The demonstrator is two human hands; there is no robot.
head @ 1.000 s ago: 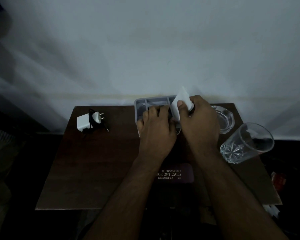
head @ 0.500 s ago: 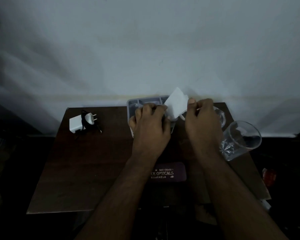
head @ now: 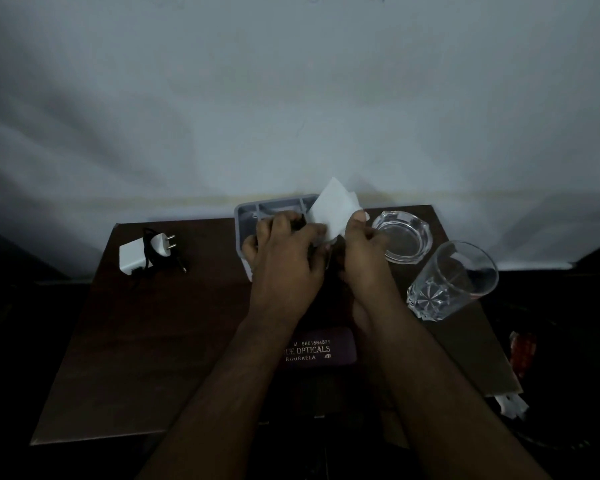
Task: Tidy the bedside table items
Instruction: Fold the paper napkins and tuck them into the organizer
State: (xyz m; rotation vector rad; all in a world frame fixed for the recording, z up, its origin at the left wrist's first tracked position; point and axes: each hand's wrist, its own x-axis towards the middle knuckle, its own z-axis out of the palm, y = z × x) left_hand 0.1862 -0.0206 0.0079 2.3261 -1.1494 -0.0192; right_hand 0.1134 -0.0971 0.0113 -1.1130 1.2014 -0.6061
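Observation:
Both of my hands meet over a grey compartment tray point(head: 246, 213) at the back of the brown bedside table point(head: 146, 341). A white cloth point(head: 334, 208) sticks up between them, and my right hand point(head: 364, 261) pinches its right edge with the thumb. My left hand point(head: 284, 265) is closed around a small dark item point(head: 302, 220). Most of that item is hidden by the fingers and the cloth, and I cannot tell what it is. A dark spectacle case point(head: 323, 349) with printed lettering lies on the table under my forearms.
A white charger with a black cable point(head: 142, 252) lies at the back left. A glass ashtray point(head: 404, 237) and a clear drinking glass point(head: 452, 282) stand to the right of my hands. A pale wall rises directly behind the table.
My right hand has come back to the cloth and taken its edge after being briefly apart from it. The hands are closer together. The camera view has shifted slightly.

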